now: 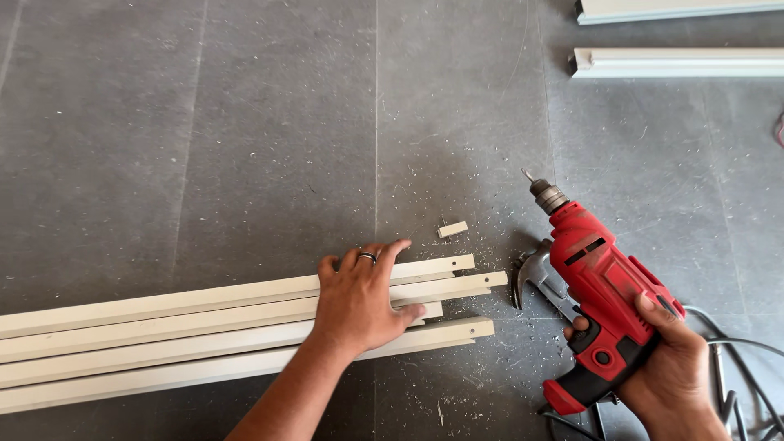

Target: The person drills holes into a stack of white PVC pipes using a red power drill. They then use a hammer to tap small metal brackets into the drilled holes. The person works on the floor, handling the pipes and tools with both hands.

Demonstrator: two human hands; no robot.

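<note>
The left hand [359, 298] is lying open, palm down, pressing on four pale strips [163, 339] that are running side by side from the left across the grey floor [245, 122]. To the right, the right hand [670, 367] is gripping a red drill [600, 298], bit pointing far-left, with a hammer [535, 278] lying just behind it. A small offcut [452, 229] is sitting just beyond the strip ends.

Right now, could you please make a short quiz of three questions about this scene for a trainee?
1. True or false: the right hand holds the red electric drill.
2. How many long pale wooden strips lie under the left hand: A two, B four, C six?
3. Which steel tool lies on the grey floor beside the drill?

Key: 1 true. 2 B. 3 the claw hammer.
</note>
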